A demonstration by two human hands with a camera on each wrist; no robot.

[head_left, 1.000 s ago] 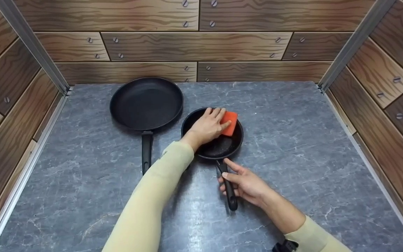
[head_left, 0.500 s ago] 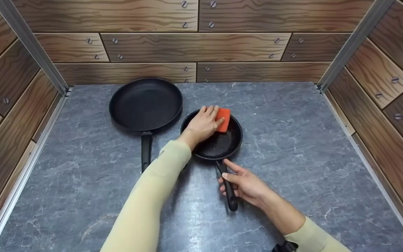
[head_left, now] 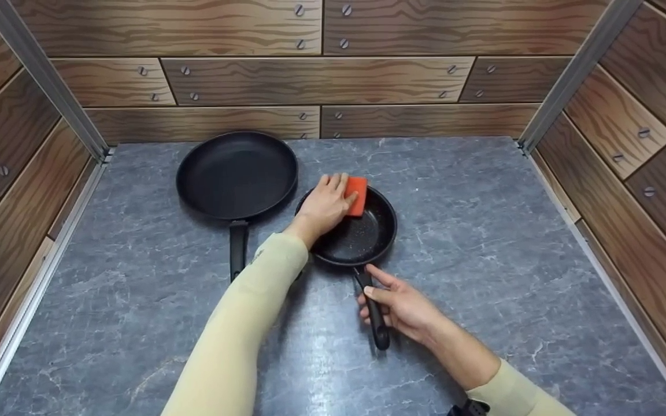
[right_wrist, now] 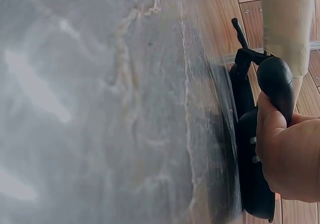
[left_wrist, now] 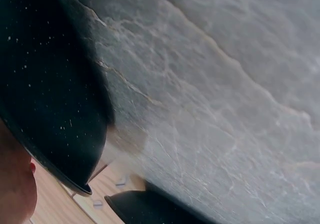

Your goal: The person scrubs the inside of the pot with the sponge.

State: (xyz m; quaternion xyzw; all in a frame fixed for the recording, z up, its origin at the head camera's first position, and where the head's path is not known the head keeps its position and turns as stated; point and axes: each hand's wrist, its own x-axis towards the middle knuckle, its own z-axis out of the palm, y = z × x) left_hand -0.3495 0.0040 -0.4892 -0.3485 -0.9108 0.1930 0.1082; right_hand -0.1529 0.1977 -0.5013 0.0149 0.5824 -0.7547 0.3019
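Observation:
In the head view, a small black speckled frying pan (head_left: 367, 240) sits on the tabletop. My left hand (head_left: 320, 208) reaches over its left side and holds an orange sponge (head_left: 358, 199) against the far inner part of the pan. My right hand (head_left: 405, 309) grips the pan's black handle (head_left: 378, 329), thumb on top and fingers bent beneath; the right wrist view has this hand (right_wrist: 292, 159) around the handle (right_wrist: 280, 87) from behind. Speckled pan wall (left_wrist: 50, 84) fills the left of the left wrist view, where only a bit of hand (left_wrist: 15, 184) shows.
A larger black frying pan (head_left: 237, 176) stands just left of the small one, its handle (head_left: 238, 248) toward me and partly behind my left sleeve (head_left: 252, 300). Wood-patterned walls (head_left: 310, 81) enclose the grey marbled table (head_left: 472, 231) at the back and sides.
My left hand has slid the sponge leftward along the far inside of the small pan. The right hand keeps its grip on the handle. The head view has shifted slightly.

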